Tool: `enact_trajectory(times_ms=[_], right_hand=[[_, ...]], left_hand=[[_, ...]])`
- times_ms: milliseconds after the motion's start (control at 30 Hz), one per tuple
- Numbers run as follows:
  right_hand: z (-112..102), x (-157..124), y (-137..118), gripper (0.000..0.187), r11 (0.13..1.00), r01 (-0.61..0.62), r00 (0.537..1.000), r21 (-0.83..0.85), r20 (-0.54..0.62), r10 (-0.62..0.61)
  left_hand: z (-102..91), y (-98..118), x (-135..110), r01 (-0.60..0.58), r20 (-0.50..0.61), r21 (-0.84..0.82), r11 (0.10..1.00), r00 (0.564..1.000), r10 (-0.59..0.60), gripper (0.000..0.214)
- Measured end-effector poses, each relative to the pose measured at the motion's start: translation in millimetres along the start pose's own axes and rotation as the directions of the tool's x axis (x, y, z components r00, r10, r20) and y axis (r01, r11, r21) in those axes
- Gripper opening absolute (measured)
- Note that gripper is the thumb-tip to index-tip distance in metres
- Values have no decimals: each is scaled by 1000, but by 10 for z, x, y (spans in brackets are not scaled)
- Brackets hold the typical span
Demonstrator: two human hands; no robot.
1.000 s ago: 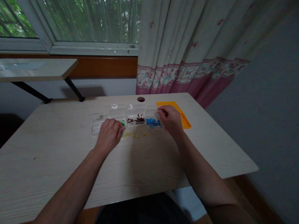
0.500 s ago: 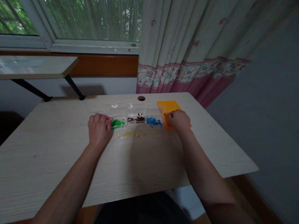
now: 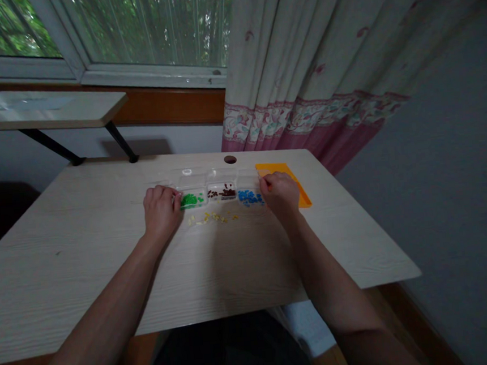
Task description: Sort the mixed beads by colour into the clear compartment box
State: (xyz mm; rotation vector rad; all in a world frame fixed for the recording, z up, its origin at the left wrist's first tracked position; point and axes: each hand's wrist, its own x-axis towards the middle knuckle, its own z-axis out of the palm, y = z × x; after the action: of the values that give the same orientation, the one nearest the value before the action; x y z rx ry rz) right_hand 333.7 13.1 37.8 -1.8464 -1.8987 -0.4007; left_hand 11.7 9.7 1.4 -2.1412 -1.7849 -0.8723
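A clear plastic compartment box lies on the desk between my hands. Green pieces, dark brown pieces and blue pieces sit in separate compartments of its near row. My left hand has its fingers curled round the box's left end. At the right end, beside the blue pieces, is my right hand, its thumb and fingers pinched together; whatever they hold is too small or hidden to make out. Small yellow pieces lie scattered along the near side of the box.
An orange tray rests on the desk, partly behind my right hand. A cable hole is near the back edge. At the back left stands a raised shelf on black legs. A curtain hangs behind the desk.
My right hand has moved left from over the orange tray to the right end of the clear box, uncovering more of the tray. My left hand has stayed in place.
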Motion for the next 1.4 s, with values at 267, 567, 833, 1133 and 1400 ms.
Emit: enact_trajectory(times_ms=[267, 567, 833, 1133, 1400], right_hand=[[95, -75, -121, 27, 968, 224, 972, 116, -101, -213], [113, -141, -296, 27, 936, 301, 947, 182, 61, -317], [221, -144, -273, 14, 785, 426, 820, 451, 175, -545], [115, -148, -284, 11, 752, 480, 735, 451, 261, -626], [149, -256, -424, 17, 745, 519, 724, 420, 248, -644]], left_hand=[[-32, 54, 6, -64, 27, -105, 992, 997, 67, 32], [-57, 144, -31, -204, 66, -212, 956, 973, 222, 31], [-61, 241, -83, -341, 223, -316, 885, 880, 419, 24], [-30, 234, -94, -344, 220, -314, 885, 880, 420, 25], [-8, 282, -122, -373, 232, -341, 863, 856, 462, 23]])
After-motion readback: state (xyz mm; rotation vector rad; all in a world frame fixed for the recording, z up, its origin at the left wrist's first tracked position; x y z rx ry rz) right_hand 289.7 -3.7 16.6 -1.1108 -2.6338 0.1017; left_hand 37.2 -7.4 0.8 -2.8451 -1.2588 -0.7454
